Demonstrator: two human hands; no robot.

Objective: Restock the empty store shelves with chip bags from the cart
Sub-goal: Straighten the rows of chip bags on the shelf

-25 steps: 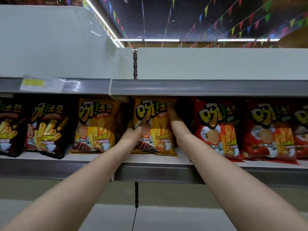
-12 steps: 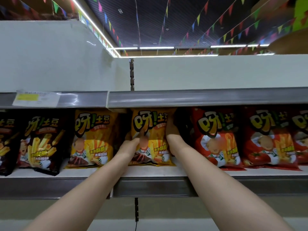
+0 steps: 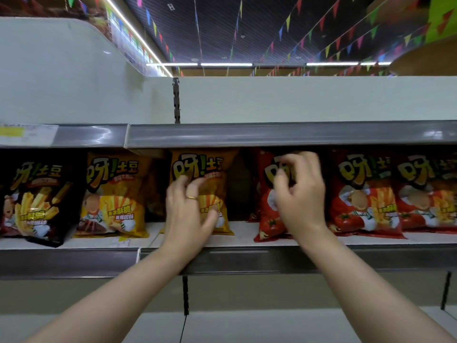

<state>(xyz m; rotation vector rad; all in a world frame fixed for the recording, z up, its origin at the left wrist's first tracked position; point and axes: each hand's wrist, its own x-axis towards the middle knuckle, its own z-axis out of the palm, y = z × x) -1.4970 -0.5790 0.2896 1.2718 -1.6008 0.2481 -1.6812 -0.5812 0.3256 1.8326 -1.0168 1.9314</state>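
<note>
The right hand [image 3: 300,194] has left the yellow bag [image 3: 205,167] for the red bag [image 3: 267,219] beside it.
The left hand [image 3: 188,209] stays on the yellow bag's front, fingers bent; grip or mere press, I cannot tell. The right hand's fingers pinch the red bag near its top. The yellow bag looks placed: upright at the shelf's [image 3: 247,241] front edge, long axis vertical, printed face toward the aisle.

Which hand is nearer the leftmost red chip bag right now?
Right. The right hand is on the leftmost red chip bag, fingers curled at its upper front; the left hand is on the yellow bag beside it, across a gap.
</note>
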